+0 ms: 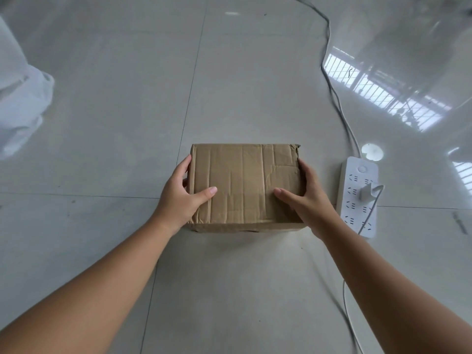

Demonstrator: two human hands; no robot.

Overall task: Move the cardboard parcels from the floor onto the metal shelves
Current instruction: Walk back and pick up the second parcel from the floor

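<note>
A brown cardboard parcel (245, 180), creased and wrapped in tape, sits on the pale tiled floor in the middle of the view. My left hand (182, 198) clasps its left side, thumb lying on the top face and fingers down the side. My right hand (304, 198) clasps the right side the same way. The parcel's far right corner is torn. Its underside appears to rest on the floor. No metal shelves are in view.
A white power strip (356, 200) with a plug in it lies just right of the parcel, its cables (332, 93) running away across the floor and back toward me. A white bag or cloth (20, 98) sits at the far left. A glossy floor surrounds everything.
</note>
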